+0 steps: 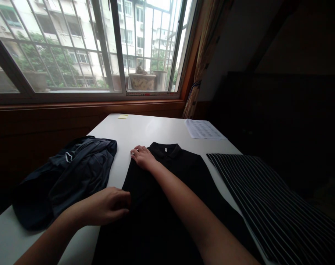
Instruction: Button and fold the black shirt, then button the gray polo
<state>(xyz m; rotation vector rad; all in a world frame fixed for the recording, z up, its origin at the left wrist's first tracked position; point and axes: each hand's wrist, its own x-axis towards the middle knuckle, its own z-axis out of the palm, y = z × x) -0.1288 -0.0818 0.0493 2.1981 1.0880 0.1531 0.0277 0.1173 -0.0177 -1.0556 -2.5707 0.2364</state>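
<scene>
A black collared shirt (181, 176) lies spread on the white table, its collar toward the window and a small white label inside the neck. My right arm reaches across it from the lower right. With bent fingers, my right hand (143, 157) grips the shirt at its left shoulder. Lower down, my left hand (112, 205) is at the shirt's left side, thumb and fingers curled together on the dark cloth. Their exact hold is hard to see against the black fabric.
Crumpled dark clothing (81, 173) lies on the left of the white table (156, 127). To the right is a black-and-white striped cloth (255, 184). Printed papers (203, 129) and a yellow note (123, 116) rest near the far edge, below a barred window (87, 48).
</scene>
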